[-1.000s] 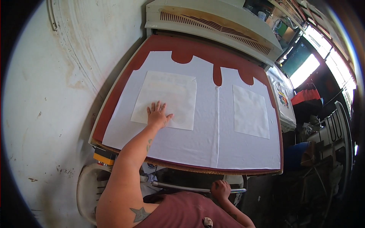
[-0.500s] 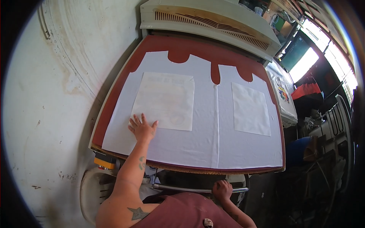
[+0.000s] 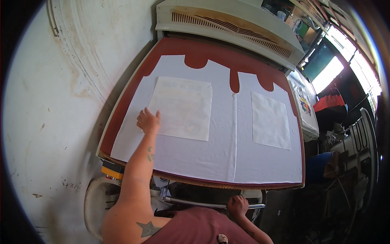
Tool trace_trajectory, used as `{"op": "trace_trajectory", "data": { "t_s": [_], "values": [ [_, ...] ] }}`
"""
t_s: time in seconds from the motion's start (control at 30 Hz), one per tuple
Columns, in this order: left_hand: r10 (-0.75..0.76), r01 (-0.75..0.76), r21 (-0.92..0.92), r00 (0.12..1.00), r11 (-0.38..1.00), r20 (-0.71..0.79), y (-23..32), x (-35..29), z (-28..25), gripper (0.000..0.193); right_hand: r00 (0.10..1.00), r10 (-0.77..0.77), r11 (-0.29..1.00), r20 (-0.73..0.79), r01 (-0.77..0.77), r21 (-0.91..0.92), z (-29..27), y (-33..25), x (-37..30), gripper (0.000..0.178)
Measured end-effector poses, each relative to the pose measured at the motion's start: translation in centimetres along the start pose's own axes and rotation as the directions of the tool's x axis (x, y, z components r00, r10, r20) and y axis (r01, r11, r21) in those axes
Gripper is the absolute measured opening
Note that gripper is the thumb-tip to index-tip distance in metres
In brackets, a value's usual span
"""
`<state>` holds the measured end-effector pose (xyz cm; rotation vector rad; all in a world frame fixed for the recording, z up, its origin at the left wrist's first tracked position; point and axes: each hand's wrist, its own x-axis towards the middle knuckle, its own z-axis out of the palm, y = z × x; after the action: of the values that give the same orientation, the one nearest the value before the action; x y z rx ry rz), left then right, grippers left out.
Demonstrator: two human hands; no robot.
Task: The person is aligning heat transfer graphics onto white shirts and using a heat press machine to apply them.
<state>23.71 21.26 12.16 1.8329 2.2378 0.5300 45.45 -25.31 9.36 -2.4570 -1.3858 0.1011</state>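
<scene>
White cut fabric panels (image 3: 195, 158), shaped like sleeveless shirt pieces, lie flat side by side on a reddish-brown padded bed (image 3: 219, 59). On the left panel rests a large white paper sheet (image 3: 183, 107) with a faint print showing through. A smaller blank-looking paper sheet (image 3: 271, 120) lies on the right panel. My left hand (image 3: 149, 120) is over the large sheet's lower left edge, thumb apart and fingers loosely bent, holding nothing; contact is hard to judge. Below the bed's front edge, my right hand (image 3: 238, 205) is closed around a metal handle bar (image 3: 195, 202).
A pale vented machine housing (image 3: 231, 30) spans the bed's far side. The stained wall (image 3: 53, 134) runs close on the left. An orange-yellow control box (image 3: 111, 171) sits under the front left corner. Plastic-wrapped printed goods (image 3: 304, 105) and a metal rack (image 3: 363, 134) stand at the right.
My left hand has moved up along the large sheet's left edge, its spread fingers now drawn in. My right hand stays on the bar. The whole view has shifted slightly.
</scene>
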Motion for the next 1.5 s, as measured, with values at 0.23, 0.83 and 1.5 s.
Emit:
{"op": "trace_trajectory", "data": {
  "t_s": [0.23,0.83,1.5],
  "values": [
    [-0.100,0.096,0.031,0.976,0.995,0.194,1.9,4.8,-0.7,0.047,0.999,-0.033,0.999,-0.008,0.032,-0.003,0.4,0.5,-0.3,0.009],
    [-0.090,0.079,0.062,0.974,0.995,0.206,5.7,8.6,1.1,0.025,1.000,-0.003,0.999,0.011,0.003,-0.032,0.2,0.0,0.1,0.010],
    [-0.040,0.004,0.122,0.956,0.993,0.289,7.8,10.8,1.5,0.023,1.000,-0.007,0.999,0.026,0.008,-0.049,0.2,0.2,0.3,0.010]
  ]
}}
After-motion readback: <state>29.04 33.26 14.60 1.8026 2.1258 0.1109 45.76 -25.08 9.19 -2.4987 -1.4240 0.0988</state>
